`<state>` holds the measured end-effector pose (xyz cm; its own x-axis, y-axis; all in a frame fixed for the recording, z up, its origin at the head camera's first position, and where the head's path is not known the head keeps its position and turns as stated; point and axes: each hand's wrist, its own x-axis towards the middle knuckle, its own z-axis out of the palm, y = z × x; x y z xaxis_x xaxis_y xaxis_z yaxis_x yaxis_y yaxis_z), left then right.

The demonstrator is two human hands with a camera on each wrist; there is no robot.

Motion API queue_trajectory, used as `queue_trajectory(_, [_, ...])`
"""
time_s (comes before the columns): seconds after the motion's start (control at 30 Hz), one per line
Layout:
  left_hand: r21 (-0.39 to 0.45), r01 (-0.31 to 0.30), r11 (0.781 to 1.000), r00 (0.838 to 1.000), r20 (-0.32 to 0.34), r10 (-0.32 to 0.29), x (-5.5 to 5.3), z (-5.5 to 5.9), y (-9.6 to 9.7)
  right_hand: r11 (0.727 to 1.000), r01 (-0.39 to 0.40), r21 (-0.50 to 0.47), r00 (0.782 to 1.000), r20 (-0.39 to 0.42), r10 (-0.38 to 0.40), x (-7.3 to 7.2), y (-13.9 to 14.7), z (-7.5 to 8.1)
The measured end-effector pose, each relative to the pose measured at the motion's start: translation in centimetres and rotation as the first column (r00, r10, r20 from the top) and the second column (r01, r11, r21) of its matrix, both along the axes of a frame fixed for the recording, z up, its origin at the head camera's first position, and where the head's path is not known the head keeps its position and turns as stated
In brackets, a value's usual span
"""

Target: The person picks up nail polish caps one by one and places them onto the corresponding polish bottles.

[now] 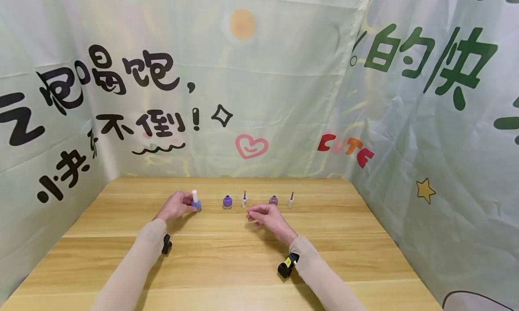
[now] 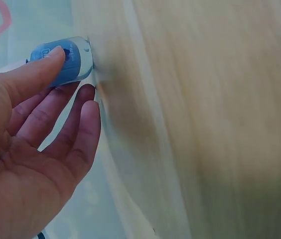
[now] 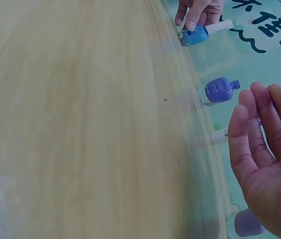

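Left of the uncapped purple bottle (image 1: 227,203) on the bench (image 1: 227,257), the left hand (image 1: 176,206) is clamping its fingers on the blue bottle (image 1: 197,206). Right of the purple bottle, the right hand (image 1: 270,218) is hovering near a white brush cap (image 1: 244,203), fingers loosely together.

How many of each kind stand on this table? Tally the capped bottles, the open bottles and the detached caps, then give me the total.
Capped bottles: 1, the blue bottle
Open bottles: 2, the purple bottle and the mauve bottle
Detached caps, brush upward: 2, the left white cap and the right white cap
Total: 5
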<state>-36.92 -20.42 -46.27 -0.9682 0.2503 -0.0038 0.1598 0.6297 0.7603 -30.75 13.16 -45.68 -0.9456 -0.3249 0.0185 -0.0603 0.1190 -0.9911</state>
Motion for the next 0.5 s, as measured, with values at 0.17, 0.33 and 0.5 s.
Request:
queue_trajectory(0.17, [0.007,-0.005,1.000,1.000,0.002,0.005,0.0,-0.1,0.0,1.000,0.001,0.006,1.000,0.001,-0.001,0.8,-0.1,0.9])
queue_trajectory(0.33, [0.002,-0.011,1.000,1.000,0.003,0.011,0.4,0.1,0.2,1.000,-0.006,0.003,1.000,0.008,0.005,-0.2,0.0,-0.5])
queue_trajectory(0.5, [-0.008,-0.029,1.000,0.999,-0.016,0.028,0.9,0.6,0.1,1.000,0.002,0.018,1.000,0.000,-0.002,-1.1,0.2,-1.9])
